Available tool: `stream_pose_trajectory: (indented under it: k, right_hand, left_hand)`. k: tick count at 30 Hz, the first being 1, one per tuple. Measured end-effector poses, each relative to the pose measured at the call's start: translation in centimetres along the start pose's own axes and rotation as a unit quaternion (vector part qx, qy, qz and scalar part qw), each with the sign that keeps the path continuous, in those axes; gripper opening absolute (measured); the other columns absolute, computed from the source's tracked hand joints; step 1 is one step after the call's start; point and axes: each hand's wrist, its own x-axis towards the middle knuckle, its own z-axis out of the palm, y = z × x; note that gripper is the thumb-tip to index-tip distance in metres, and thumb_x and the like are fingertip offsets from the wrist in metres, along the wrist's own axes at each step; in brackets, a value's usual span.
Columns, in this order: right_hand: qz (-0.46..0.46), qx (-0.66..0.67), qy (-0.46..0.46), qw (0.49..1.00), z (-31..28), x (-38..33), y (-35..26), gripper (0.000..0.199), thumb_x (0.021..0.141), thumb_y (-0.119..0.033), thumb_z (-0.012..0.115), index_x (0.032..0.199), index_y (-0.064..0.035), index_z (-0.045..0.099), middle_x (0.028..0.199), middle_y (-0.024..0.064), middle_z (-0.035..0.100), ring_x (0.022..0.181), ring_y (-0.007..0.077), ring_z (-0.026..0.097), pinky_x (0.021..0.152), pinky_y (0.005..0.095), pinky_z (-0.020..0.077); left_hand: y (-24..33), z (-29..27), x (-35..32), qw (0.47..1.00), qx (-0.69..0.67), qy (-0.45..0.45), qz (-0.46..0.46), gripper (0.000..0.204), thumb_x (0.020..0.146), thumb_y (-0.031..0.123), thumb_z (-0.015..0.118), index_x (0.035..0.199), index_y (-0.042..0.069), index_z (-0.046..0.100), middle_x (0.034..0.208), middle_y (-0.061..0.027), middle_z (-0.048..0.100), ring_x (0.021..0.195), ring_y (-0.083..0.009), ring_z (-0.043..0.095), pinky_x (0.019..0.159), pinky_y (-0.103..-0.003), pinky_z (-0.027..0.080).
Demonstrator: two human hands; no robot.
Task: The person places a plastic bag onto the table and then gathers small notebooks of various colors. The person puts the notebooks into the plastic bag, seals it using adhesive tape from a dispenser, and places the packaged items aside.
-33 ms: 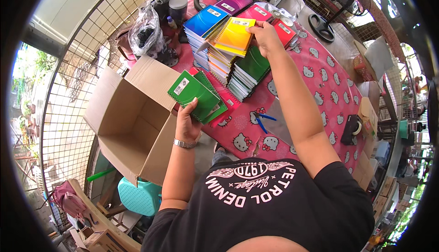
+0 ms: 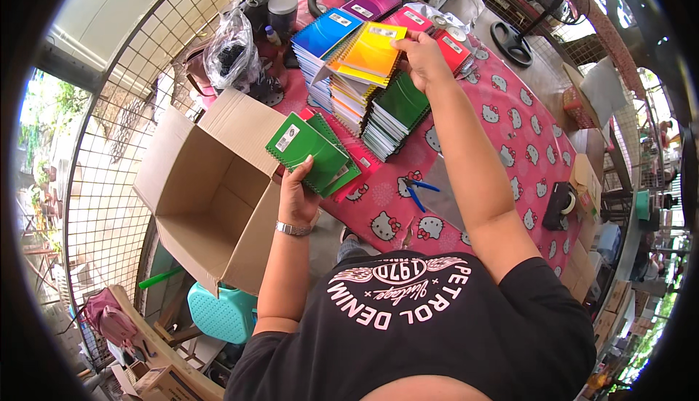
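Observation:
My left hand [image 2: 297,199] grips a few green spiral notebooks [image 2: 309,152] and holds them over the table edge, beside an open, empty cardboard box [image 2: 211,183]. My right hand [image 2: 422,57] reaches far forward and pinches a yellow notebook [image 2: 371,50] on top of the notebook stacks. Those stacks include a blue-topped one [image 2: 326,31], a purple-topped one [image 2: 373,2], a red one [image 2: 453,50] and a green one [image 2: 399,106]. A pink notebook [image 2: 360,159] lies under the green ones in my left hand.
The table carries a pink cartoon-cat cloth [image 2: 513,135], blue-handled pliers [image 2: 419,191] and a black tape dispenser [image 2: 559,204]. A clear plastic bag [image 2: 233,48] sits at the far left, a turquoise stool [image 2: 217,315] under the box, wire mesh [image 2: 109,146] on the left.

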Motion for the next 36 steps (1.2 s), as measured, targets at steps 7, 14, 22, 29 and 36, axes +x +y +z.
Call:
stream_pose_trajectory:
  k: [7, 14, 22, 29, 36]
  right_hand:
    - [-0.144, 0.008, -0.064, 0.988, 0.7, -8.4, -11.2, 0.045, 0.082, -0.001, 0.066, 0.122, 0.0067, 0.048, 0.104, 0.0163, 0.065, 0.089, 0.0214, 0.066, 0.078, 0.0298, 0.0548]
    - [-0.097, -0.218, 0.052, 0.97, 1.3, -1.8, -3.2, 0.045, 0.078, -0.008, 0.069, 0.12, 0.002, 0.054, 0.103, 0.0199, 0.067, 0.092, 0.0263, 0.067, 0.084, 0.0342, 0.0517]
    - [-0.189, -0.298, -0.102, 0.93, 3.9, -5.9, -6.7, 0.052, 0.076, -0.012, 0.069, 0.125, -0.0028, 0.052, 0.101, 0.0222, 0.068, 0.093, 0.0335, 0.067, 0.087, 0.0392, 0.0519]
    - [-0.367, -0.522, -0.138, 0.757, 10.7, -3.1, -1.4, 0.058, 0.078, -0.035, 0.072, 0.122, -0.0023, 0.054, 0.108, 0.0209, 0.064, 0.108, 0.0332, 0.061, 0.09, 0.0431, 0.0496]
    - [-0.402, -0.626, -0.163, 0.648, 12.7, -2.1, 0.5, 0.021, 0.083, -0.021, 0.059, 0.094, -0.0055, 0.067, 0.094, 0.0161, 0.068, 0.093, 0.0274, 0.067, 0.077, 0.0415, 0.055]
  left_hand:
    - [1.2, -1.1, -1.3, 1.0, 0.009, 0.008, 0.027, 0.033, 0.089, 0.008, 0.061, 0.12, 0.001, 0.055, 0.112, -0.0101, 0.065, 0.1, -0.0233, 0.065, 0.088, -0.041, 0.055]
    - [0.1, -0.9, -0.2, 1.0, -0.005, 0.011, -0.001, 0.033, 0.089, 0.009, 0.062, 0.12, 0.001, 0.055, 0.112, -0.0102, 0.065, 0.1, -0.0236, 0.066, 0.085, -0.042, 0.055]
    - [0.4, 1.5, -0.9, 0.999, 0.011, 0.035, -0.012, 0.053, 0.09, 0.037, 0.065, 0.126, 0.002, 0.052, 0.121, -0.0102, 0.062, 0.11, -0.0254, 0.061, 0.095, -0.044, 0.049]
    - [1.0, 0.0, 0.3, 0.998, 0.003, -0.004, 0.056, 0.054, 0.087, 0.034, 0.063, 0.128, 0.002, 0.049, 0.119, -0.0105, 0.063, 0.107, -0.0281, 0.062, 0.094, -0.044, 0.05]
    - [-0.2, -0.9, -1.7, 1.0, -0.006, 0.027, -0.006, 0.049, 0.08, 0.011, 0.059, 0.127, 0.0, 0.05, 0.116, -0.014, 0.063, 0.104, -0.0291, 0.064, 0.094, -0.043, 0.052]
